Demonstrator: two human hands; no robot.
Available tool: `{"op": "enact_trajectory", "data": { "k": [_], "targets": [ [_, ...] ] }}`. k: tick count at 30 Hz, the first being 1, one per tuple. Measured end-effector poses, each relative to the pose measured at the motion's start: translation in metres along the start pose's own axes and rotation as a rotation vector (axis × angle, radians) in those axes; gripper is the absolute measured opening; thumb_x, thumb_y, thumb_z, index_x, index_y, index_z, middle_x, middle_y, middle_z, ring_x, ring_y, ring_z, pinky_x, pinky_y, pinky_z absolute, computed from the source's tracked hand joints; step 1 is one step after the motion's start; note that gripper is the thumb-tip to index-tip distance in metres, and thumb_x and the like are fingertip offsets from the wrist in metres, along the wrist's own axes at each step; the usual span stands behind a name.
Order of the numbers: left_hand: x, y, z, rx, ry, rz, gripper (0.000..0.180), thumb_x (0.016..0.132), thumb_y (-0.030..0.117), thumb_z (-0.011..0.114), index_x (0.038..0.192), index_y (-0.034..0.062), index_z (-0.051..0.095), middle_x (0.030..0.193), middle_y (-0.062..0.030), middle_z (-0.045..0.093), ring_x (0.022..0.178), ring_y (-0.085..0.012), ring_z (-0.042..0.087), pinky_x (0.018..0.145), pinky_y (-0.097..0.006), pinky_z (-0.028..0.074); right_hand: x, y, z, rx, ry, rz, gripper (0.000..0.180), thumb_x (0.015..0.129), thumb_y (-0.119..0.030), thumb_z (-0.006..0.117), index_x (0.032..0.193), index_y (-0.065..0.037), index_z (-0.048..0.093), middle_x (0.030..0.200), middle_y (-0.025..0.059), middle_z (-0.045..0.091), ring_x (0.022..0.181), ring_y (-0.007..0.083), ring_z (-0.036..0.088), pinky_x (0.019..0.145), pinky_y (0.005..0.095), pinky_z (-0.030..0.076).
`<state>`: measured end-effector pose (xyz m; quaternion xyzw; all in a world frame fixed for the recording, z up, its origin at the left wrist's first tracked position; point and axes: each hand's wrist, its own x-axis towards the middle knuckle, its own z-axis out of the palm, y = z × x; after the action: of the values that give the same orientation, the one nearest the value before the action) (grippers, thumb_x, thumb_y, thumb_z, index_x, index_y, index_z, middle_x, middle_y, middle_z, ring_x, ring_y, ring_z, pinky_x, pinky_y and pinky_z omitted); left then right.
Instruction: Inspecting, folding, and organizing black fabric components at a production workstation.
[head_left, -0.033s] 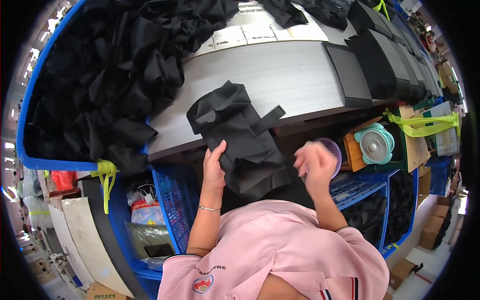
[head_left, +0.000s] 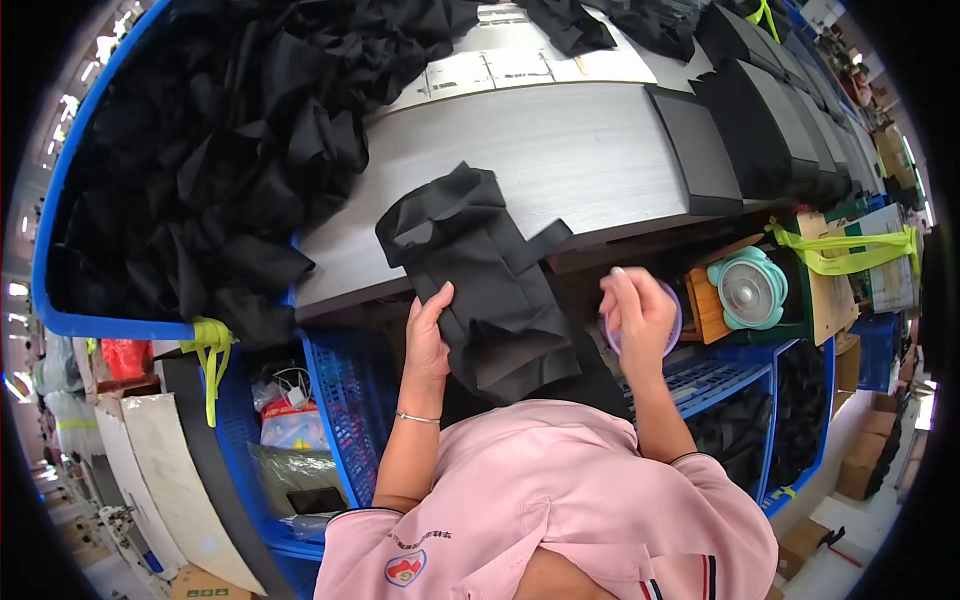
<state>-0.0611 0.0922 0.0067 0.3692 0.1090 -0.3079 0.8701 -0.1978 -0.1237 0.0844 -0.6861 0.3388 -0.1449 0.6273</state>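
A black fabric piece (head_left: 490, 275), shaped like a flat pouch with a short strap sticking out on its right, lies partly over the table's near edge and hangs toward my lap. My left hand (head_left: 428, 335) grips its left side, thumb on top. My right hand (head_left: 642, 315) is raised to the right of the fabric, apart from it, with the fingers curled in. Whether anything small is between those fingers is hidden. Behind that hand is a round purple basket (head_left: 677, 325), partly covered by it.
The grey table (head_left: 520, 135) stretches ahead. A blue-rimmed bin (head_left: 110, 328) heaped with black fabric stands at the left. Flat black pieces (head_left: 697, 150) are stacked at the right. A mint fan (head_left: 748, 288) sits right of the basket, and blue crates (head_left: 335, 400) flank me.
My right hand has shifted slightly right and up, farther from the fabric. The fabric's upper part has moved a little to the right in my left hand.
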Motion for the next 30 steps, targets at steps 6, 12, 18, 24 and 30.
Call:
{"op": "enact_trajectory", "data": {
  "k": [6, 12, 18, 24, 30],
  "targets": [
    [-0.019, -0.023, 0.019, 0.386, -0.1, -0.035, 0.042, 0.091, 0.011, 0.065, 0.13, -0.0012, 0.055, 0.121, -0.0086, 0.064, 0.109, -0.0171, 0.061, 0.097, -0.031, 0.048, 0.014, 0.042, 0.042, -0.589, -0.238, -0.567, 0.082, 0.089, -0.022, 0.072, 0.154, -0.003, 0.027, 0.142, 0.0266, 0.048, 0.126, 0.038, 0.055, 0.097, 0.0392, 0.049],
    [-0.04, -0.02, 0.032, 0.455, -0.191, 0.114, 0.039, 0.094, 0.015, 0.064, 0.129, -0.0013, 0.057, 0.122, -0.0071, 0.063, 0.112, -0.0153, 0.057, 0.101, -0.031, 0.044, 0.009, 0.046, 0.061, -0.688, 0.061, -0.668, 0.073, 0.089, -0.004, 0.067, 0.151, 0.004, 0.03, 0.137, 0.0268, 0.053, 0.097, 0.04, 0.069, 0.064, 0.0401, 0.056],
    [-0.023, -0.024, -0.005, 0.047, -0.14, -0.011, 0.042, 0.095, 0.02, 0.068, 0.132, 0.0047, 0.058, 0.131, -0.0048, 0.062, 0.116, -0.0169, 0.06, 0.101, -0.035, 0.047, -0.012, 0.024, 0.043, -0.197, -0.205, -0.668, 0.036, 0.096, -0.005, 0.061, 0.128, 0.011, 0.057, 0.129, 0.0257, 0.062, 0.111, 0.0313, 0.068, 0.092, 0.0363, 0.052],
    [-0.024, -0.034, -0.011, 0.104, -0.183, -0.091, 0.038, 0.095, 0.017, 0.068, 0.13, 0.0043, 0.06, 0.13, -0.0045, 0.064, 0.115, -0.017, 0.061, 0.103, -0.034, 0.046, 0.0, 0.034, 0.044, 0.019, -0.175, -0.143, 0.045, 0.104, -0.026, 0.054, 0.135, 0.006, 0.052, 0.116, 0.0108, 0.067, 0.107, 0.0155, 0.06, 0.095, 0.0282, 0.046],
    [-0.01, -0.032, -0.034, -0.112, -0.181, -0.164, 0.041, 0.092, 0.014, 0.069, 0.131, 0.0047, 0.059, 0.128, -0.0077, 0.064, 0.117, -0.0201, 0.061, 0.107, -0.039, 0.047, -0.018, 0.027, 0.042, 0.267, -0.542, -0.05, 0.042, 0.102, -0.026, 0.058, 0.133, 0.002, 0.056, 0.123, 0.0046, 0.061, 0.116, 0.0118, 0.052, 0.102, 0.0286, 0.041]
  ]
}}
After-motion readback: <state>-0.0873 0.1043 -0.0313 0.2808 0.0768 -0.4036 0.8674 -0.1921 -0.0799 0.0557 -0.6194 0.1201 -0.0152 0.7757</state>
